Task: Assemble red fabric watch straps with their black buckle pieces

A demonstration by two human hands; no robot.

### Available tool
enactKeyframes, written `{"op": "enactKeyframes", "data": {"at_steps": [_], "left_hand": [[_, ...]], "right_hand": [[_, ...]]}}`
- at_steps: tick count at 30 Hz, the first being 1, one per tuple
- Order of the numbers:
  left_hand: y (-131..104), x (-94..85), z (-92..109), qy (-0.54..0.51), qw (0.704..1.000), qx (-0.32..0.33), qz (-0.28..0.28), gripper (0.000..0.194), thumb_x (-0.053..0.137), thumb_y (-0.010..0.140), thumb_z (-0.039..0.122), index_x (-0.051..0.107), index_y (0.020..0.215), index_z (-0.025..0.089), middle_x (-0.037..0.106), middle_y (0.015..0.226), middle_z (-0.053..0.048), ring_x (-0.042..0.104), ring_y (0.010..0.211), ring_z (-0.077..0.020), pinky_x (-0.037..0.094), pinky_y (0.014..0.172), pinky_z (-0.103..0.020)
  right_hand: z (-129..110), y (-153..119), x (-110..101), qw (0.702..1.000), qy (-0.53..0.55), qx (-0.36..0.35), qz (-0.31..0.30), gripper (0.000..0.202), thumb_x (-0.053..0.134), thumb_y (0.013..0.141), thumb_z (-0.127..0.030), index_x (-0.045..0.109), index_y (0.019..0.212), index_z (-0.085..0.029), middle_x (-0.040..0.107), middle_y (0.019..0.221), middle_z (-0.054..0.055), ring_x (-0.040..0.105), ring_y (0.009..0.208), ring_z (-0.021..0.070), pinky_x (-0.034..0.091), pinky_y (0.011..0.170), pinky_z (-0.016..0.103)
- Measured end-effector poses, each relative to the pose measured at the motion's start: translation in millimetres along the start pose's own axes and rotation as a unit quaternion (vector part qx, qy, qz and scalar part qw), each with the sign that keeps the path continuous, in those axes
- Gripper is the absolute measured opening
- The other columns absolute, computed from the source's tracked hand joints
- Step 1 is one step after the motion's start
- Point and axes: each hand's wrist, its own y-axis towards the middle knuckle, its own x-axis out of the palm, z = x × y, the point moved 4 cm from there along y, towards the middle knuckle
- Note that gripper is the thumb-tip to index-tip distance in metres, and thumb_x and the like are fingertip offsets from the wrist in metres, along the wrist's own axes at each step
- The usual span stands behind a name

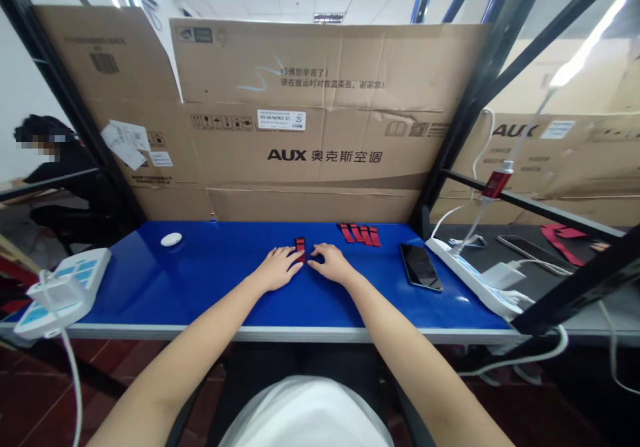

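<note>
A small red fabric strip with a black end (pixel 300 242) lies on the blue tabletop (pixel 210 254), close to the middle. My left hand (pixel 275 268) rests flat with its fingers spread, their tips touching the strip's left side and lower part. Just right of the strip is my right hand (pixel 331 262), its fingers bent and a gap showing between thumb and forefinger. Nothing shows in that gap. Beyond my right hand, several similar red strips with black ends (pixel 361 234) lie in a slanting row near the cardboard.
A phone (pixel 420 267) and a power strip (pixel 475 279) lie at the right. On the left are a white round object (pixel 171 240) and another power strip (pixel 75 287) with a plugged-in charger. A cardboard panel (pixel 310 140) stands behind the table. A person (pixel 60 160) sits at far left.
</note>
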Motion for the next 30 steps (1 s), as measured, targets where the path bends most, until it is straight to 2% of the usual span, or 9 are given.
{"op": "enactKeyframes", "data": {"at_steps": [3,7,10,14,19,22,27,28,30], "left_hand": [[-0.1,-6.1,10.1,-0.028,0.999,0.038,0.013,0.043,0.037,0.097,0.051,0.060,0.118,0.021,0.061,0.125,-0.011,0.054,0.116,-0.0288,0.043,0.099,-0.044],[0.5,-8.8,13.1,-0.078,0.995,0.055,0.021,0.027,0.049,0.094,0.044,0.061,0.101,0.021,0.066,0.102,-0.008,0.060,0.098,-0.0251,0.048,0.084,-0.037],[2.2,-6.7,10.7,-0.104,0.993,0.038,0.033,0.022,0.054,0.092,0.040,0.060,0.101,0.022,0.066,0.102,-0.007,0.061,0.095,-0.0238,0.049,0.082,-0.036],[5.1,-5.3,12.3,-0.107,0.992,0.050,0.054,0.032,0.060,0.089,0.042,0.059,0.115,0.022,0.064,0.109,-0.007,0.058,0.102,-0.0255,0.046,0.090,-0.040],[5.3,-8.3,19.5,-0.141,0.984,0.088,0.063,0.025,0.062,0.087,0.041,0.065,0.102,0.021,0.063,0.100,-0.007,0.057,0.096,-0.0241,0.048,0.086,-0.039],[2.1,-14.9,26.2,-0.187,0.970,0.119,0.098,0.023,0.065,0.087,0.039,0.065,0.102,0.022,0.064,0.099,-0.006,0.060,0.094,-0.0221,0.049,0.086,-0.037],[-2.6,-25.9,31.9,-0.209,0.951,0.153,0.171,0.025,0.066,0.087,0.035,0.064,0.108,0.022,0.065,0.104,-0.006,0.062,0.098,-0.0208,0.050,0.090,-0.036],[-2.6,-26.7,31.1,-0.206,0.950,0.151,0.178,0.025,0.066,0.086,0.034,0.064,0.108,0.021,0.066,0.104,-0.006,0.062,0.097,-0.0207,0.050,0.090,-0.036],[-1.9,-27.2,28.6,-0.201,0.951,0.144,0.187,0.024,0.067,0.086,0.033,0.064,0.106,0.021,0.066,0.102,-0.006,0.063,0.096,-0.0204,0.051,0.089,-0.035]], "right_hand": [[3.9,0.4,-8.0,0.996,0.083,-0.004,0.040,0.020,0.055,0.086,-0.030,0.071,0.090,-0.018,0.067,0.106,0.009,0.063,0.095,0.0204,0.046,0.090,0.033],[3.1,-0.9,-7.8,0.990,0.127,-0.036,0.052,0.036,0.066,0.078,-0.025,0.065,0.113,-0.019,0.063,0.099,0.005,0.059,0.083,0.0174,0.048,0.080,0.032],[-0.8,-0.5,-0.9,0.986,0.147,-0.071,0.026,0.030,0.068,0.078,-0.025,0.067,0.108,-0.020,0.059,0.094,0.004,0.057,0.079,0.0153,0.047,0.078,0.031],[-0.6,1.9,4.0,0.980,0.182,-0.074,0.022,0.014,0.073,0.075,-0.024,0.069,0.087,-0.018,0.056,0.087,0.003,0.054,0.072,0.0133,0.045,0.072,0.029],[2.8,2.0,2.8,0.965,0.260,-0.030,0.006,0.020,0.076,0.068,-0.027,0.063,0.080,-0.018,0.055,0.078,0.000,0.051,0.065,0.0122,0.042,0.064,0.027],[4.6,0.5,0.1,0.931,0.362,0.022,-0.039,0.023,0.074,0.067,-0.033,0.058,0.073,-0.019,0.056,0.068,-0.002,0.051,0.063,0.0132,0.040,0.063,0.027],[1.4,-1.9,-11.5,0.821,0.566,0.035,-0.059,0.022,0.072,0.065,-0.033,0.055,0.065,-0.019,0.059,0.074,-0.001,0.054,0.073,0.0146,0.041,0.073,0.028],[0.4,-2.2,-14.3,0.816,0.575,0.026,-0.051,0.021,0.072,0.065,-0.033,0.056,0.066,-0.019,0.060,0.078,0.000,0.056,0.077,0.0154,0.042,0.077,0.029],[-2.3,-2.7,-18.0,0.842,0.537,0.008,-0.038,0.019,0.073,0.066,-0.034,0.061,0.069,-0.019,0.061,0.086,0.001,0.057,0.085,0.0169,0.041,0.084,0.031]]}}
